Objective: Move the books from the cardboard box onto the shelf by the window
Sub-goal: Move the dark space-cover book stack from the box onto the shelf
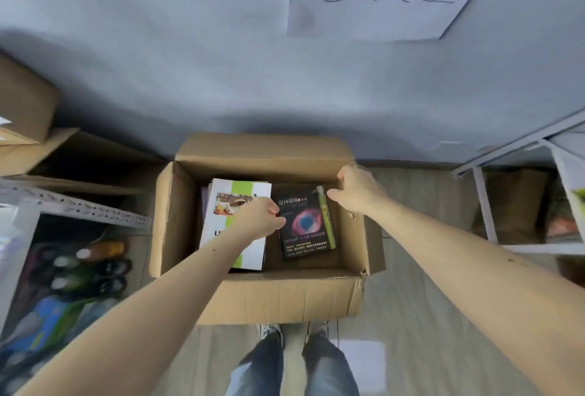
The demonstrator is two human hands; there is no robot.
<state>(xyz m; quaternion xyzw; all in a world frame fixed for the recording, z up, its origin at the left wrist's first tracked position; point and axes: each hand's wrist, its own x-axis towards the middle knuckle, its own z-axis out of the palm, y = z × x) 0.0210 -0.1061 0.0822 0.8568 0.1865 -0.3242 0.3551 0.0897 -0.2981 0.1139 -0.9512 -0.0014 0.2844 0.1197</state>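
Cardboard walls are framing the moment: an open cardboard box [269, 297] is being stood over on the floor against a grey wall, and both bare arms are being reached down into it. Two stacks of books are being shown inside, side by side, their long axes running away from the person toward the wall. A white-and-green book [235, 205] is lying on top of the left stack; a black book [305, 221] with a pink nebula on its cover is lying flat on the right, just beside it. The left hand [261, 220] is being held over the seam between the two, its fingers [278, 221] curled down at the black book's left long edge, apparently touching it; whether anything is being gripped cannot be told. The right hand [357, 189] is being held by the box's far right corner, fingers loosely spread and carrying nothing, just beyond the black book's upper right corner. The black book is thus lying between the two hands, the left being nearer. A two-sided lift by its long edges is judged likely. White shelving [484, 202] is being glimpsed at the right edge; no window is being shown.
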